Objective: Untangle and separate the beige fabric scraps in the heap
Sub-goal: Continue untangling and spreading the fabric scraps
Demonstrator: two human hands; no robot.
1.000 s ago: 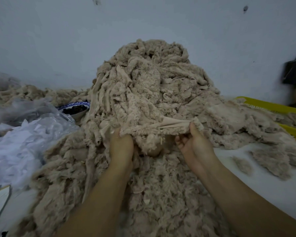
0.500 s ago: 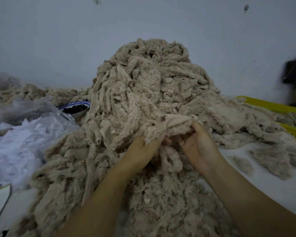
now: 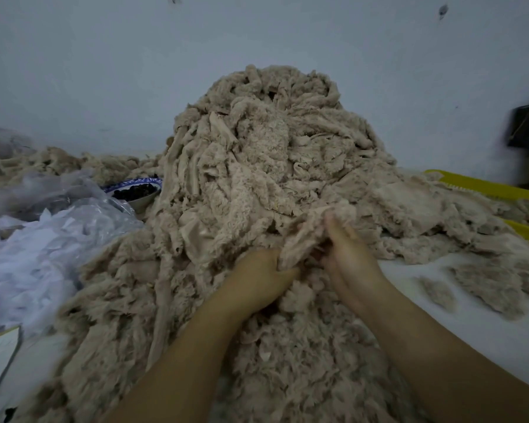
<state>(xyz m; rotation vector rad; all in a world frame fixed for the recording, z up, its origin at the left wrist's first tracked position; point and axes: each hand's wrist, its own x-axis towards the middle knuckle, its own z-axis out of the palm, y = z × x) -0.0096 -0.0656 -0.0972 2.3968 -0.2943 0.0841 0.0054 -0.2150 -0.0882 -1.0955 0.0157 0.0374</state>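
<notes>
Nearest, both forearms are reaching in over the fluffy lower slope of the heap [image 3: 257,154]. The left hand [image 3: 257,277] is gripping the lower end of one beige scrap [image 3: 306,236], its fingers curled round the cloth. Just beside it, the right hand [image 3: 353,264] is pinching the same scrap higher up, thumb pressed against it. The scrap is lying at the front of the heap, near its middle, and its far edge is running into the mass, so it is not free yet.

As I judge it, the step in hand is working this one piece loose. The next move is calling for a pull toward the body, with the hands drawing apart to find the snag.

Open room is lying to the right, on the bare white tabletop [image 3: 477,337], where loose tufts [image 3: 437,291] are sitting. A clear plastic bag [image 3: 43,254] and a bowl [image 3: 135,192] are crowding the left. Farther back, a yellow tray [image 3: 486,186] is edging the right side, and the wall [image 3: 257,32] is closing off the rear.
</notes>
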